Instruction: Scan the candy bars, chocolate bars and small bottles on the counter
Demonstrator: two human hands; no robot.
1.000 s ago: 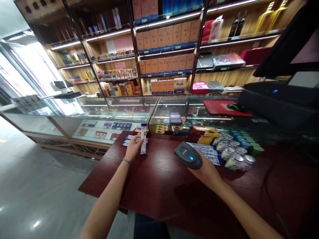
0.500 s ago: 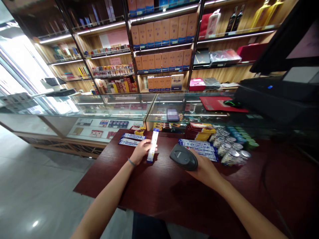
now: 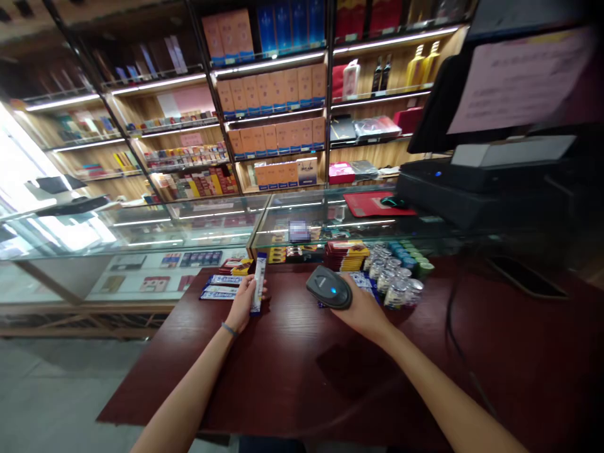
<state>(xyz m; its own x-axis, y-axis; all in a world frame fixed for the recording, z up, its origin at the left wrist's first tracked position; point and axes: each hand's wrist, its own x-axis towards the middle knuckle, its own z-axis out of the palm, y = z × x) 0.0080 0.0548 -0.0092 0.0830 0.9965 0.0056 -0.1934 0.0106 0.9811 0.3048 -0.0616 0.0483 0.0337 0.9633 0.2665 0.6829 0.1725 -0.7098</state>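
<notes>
My left hand (image 3: 240, 304) grips a slim white and blue stick packet (image 3: 258, 284), which stands nearly upright just above the counter. Two flat blue and white bars (image 3: 219, 287) lie on the dark red wooden counter (image 3: 283, 371), just left of that hand. My right hand (image 3: 361, 313) is shut around a black handheld barcode scanner (image 3: 329, 287) with a lit blue dot. Its nose points left, toward the packet. Under and behind the scanner lie more blue and white packets (image 3: 363, 282), partly hidden by it.
Clustered silver-lidded jars (image 3: 394, 277) and a stack of red-wrapped bars (image 3: 346, 256) stand on the counter. Behind them runs a glass display case (image 3: 189, 233). A black till terminal (image 3: 472, 176) stands at right, with product shelves beyond.
My view has pulled back and shifted, so the counter looks smaller and more of it shows at right. The packet stays in my left hand and the scanner in my right.
</notes>
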